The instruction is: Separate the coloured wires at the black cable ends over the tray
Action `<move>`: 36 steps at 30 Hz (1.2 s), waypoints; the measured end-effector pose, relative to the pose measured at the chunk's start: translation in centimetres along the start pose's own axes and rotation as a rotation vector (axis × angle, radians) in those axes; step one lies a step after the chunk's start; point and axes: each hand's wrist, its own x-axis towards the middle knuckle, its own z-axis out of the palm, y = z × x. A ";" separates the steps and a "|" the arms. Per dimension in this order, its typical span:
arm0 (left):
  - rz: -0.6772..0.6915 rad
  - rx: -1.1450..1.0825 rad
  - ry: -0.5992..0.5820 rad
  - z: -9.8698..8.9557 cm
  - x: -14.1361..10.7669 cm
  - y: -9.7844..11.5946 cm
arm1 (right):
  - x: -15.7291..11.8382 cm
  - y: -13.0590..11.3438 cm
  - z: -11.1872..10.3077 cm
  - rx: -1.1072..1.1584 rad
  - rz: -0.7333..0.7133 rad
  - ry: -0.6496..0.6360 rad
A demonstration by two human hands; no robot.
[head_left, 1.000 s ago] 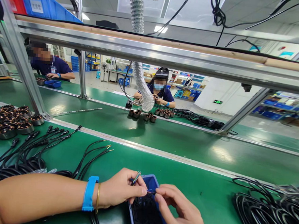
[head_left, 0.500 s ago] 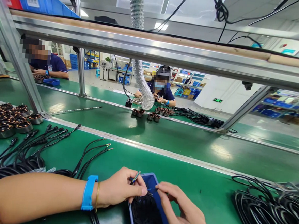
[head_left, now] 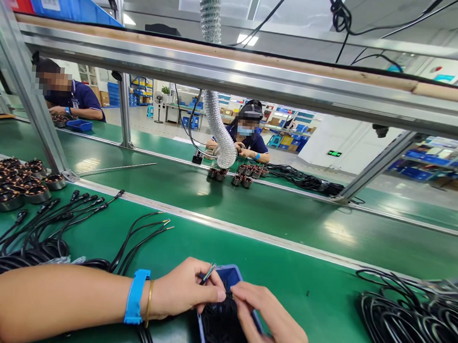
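Note:
My left hand [head_left: 189, 289] is closed around a black cable, and its thin coloured wires [head_left: 208, 272] poke up between thumb and forefinger. Close to those fingertips, my right hand [head_left: 269, 315] pinches thumb and forefinger together at the wire ends. Whatever sits in that pinch is too small to make out. Beneath both hands stands a blue bin [head_left: 234, 272] holding a heap of small black pieces [head_left: 222, 325]. More black cable lengths [head_left: 147, 339] run out below my left wrist.
Coiled black cables lie at left [head_left: 31, 254] and at right [head_left: 410, 330]. Copper-wound stators [head_left: 7, 198] are grouped at far left; several more [head_left: 241, 180] sit on the green belt. A metal frame beam [head_left: 235, 80] and a flexible duct [head_left: 216, 123] hang ahead. Two people work opposite.
My right hand has moved left, bringing its fingertips up to my left hand's. The stators on the belt have shifted a little right. My left hand stays nearly still.

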 end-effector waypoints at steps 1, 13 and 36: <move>0.002 -0.006 0.000 0.0 0.0 0.0 | 0.0 0.0 -0.1 0.001 -0.012 -0.013; 0.095 -0.046 -0.056 0.1 -0.3 -0.1 | 0.0 0.1 0.3 0.160 0.358 -0.114; 0.309 0.207 0.223 -0.8 -0.1 1.0 | 0.1 0.6 -1.3 0.631 0.452 -0.496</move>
